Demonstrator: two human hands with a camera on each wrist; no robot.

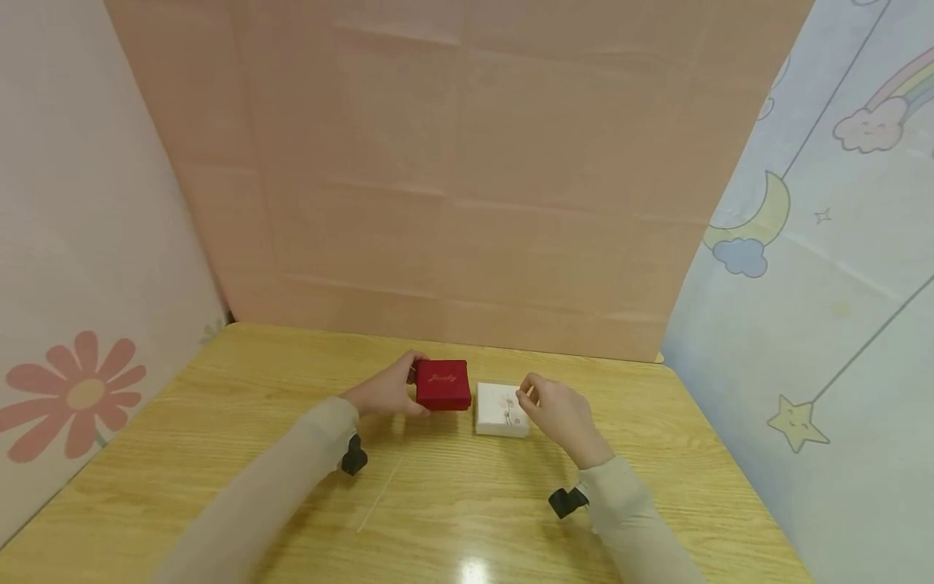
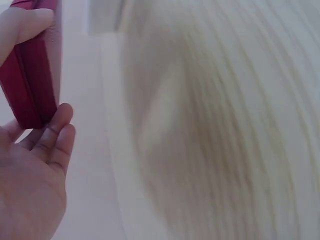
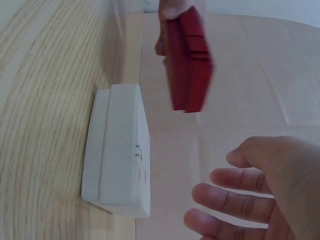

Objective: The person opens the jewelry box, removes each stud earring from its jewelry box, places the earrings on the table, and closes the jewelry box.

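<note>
My left hand point(image 1: 387, 391) grips a small red box point(image 1: 443, 385) with gold lettering on its lid, the thumb on one side and the fingers on the other. In the right wrist view that red box point(image 3: 189, 62) is held up off the wooden surface. A white lidded box point(image 1: 502, 408) printed with a flower sits on the table just right of the red one. Above its right edge is my right hand point(image 1: 560, 414), fingers loosely bent and holding nothing. The right wrist view has the white box point(image 3: 120, 150) on the table, apart from the right hand's fingertips point(image 3: 202, 222).
The wooden table point(image 1: 438, 503) reaches back to a pinkish cloth backdrop point(image 1: 452, 178). Printed cloth panels stand at the left point(image 1: 87, 243) and right point(image 1: 839, 284). Dark wrist cameras are strapped at both cuffs.
</note>
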